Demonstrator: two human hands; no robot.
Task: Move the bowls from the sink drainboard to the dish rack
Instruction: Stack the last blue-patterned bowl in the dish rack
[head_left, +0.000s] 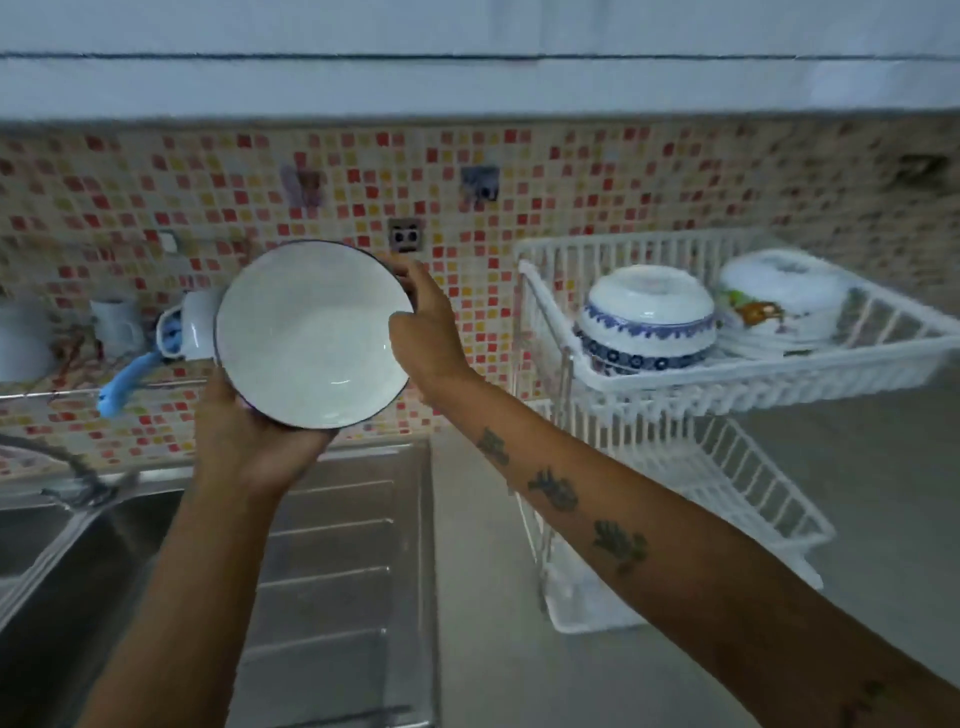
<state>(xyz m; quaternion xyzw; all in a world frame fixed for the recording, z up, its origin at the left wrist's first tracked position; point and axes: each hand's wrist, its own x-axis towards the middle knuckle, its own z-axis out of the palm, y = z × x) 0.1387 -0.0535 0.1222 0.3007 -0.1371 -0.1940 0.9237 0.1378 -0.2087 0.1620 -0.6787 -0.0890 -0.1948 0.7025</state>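
Note:
A white bowl with a dark rim (311, 332) is held up in the air above the steel drainboard (332, 551), its inside tilted toward me. My left hand (249, 441) cups it from underneath. My right hand (426, 327) grips its right rim. To the right stands a white two-tier dish rack (675, 384). Its top tier holds an upside-down blue-and-white patterned bowl (649, 322) and, beside it, a stack of white bowls with a floral print (779, 306). The lower tier (748, 483) looks bare.
A steel sink basin (57, 582) and tap (62, 462) lie at the left. White cups and a blue-handled utensil (124, 384) sit along the mosaic-tiled wall. A grey countertop (483, 597) runs between the drainboard and the rack.

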